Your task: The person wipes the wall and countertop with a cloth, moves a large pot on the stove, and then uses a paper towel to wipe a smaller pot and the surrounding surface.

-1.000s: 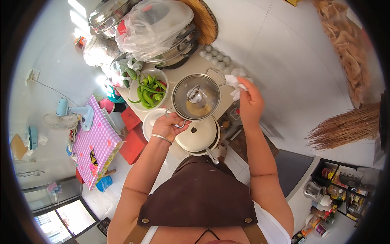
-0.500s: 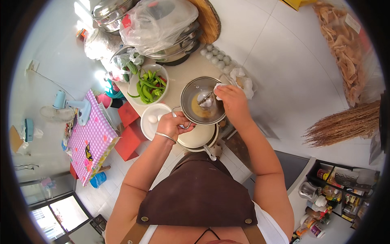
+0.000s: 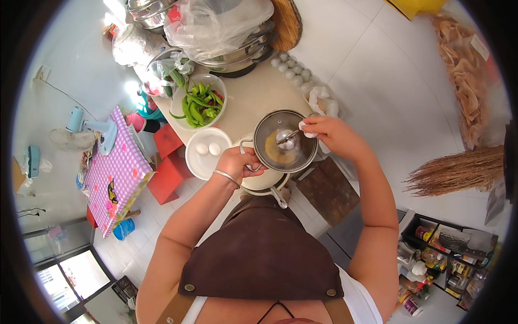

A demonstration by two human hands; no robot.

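In front of me is a round pot with a glass lid [image 3: 268, 131] and looped metal side handles. Something pale brown shows through the glass. My left hand [image 3: 240, 163] is closed round the pot's left handle. At the right side of the lid, my right hand [image 3: 333, 136] pinches a crumpled white cloth [image 3: 307, 129]. A slim dark bar [image 3: 288, 137] runs from the cloth to the lid's shiny middle; I cannot make out whether the hand grips it. Partly beneath the pot sits a cream-coloured pan [image 3: 264, 185] with a handle pointing toward me.
Left of the pot, a white bowl [image 3: 190, 164] holds two eggs; behind it is a bowl of green peppers [image 3: 200, 102]. A bagged steel steamer [image 3: 229, 62] and an egg tray [image 3: 291, 70] stand farther back. A brown board [image 3: 329, 191] lies to the near right.
The lidded pot has shifted right and slightly toward me, with both hands moving along. More of the egg bowl and of the brown board shows now.
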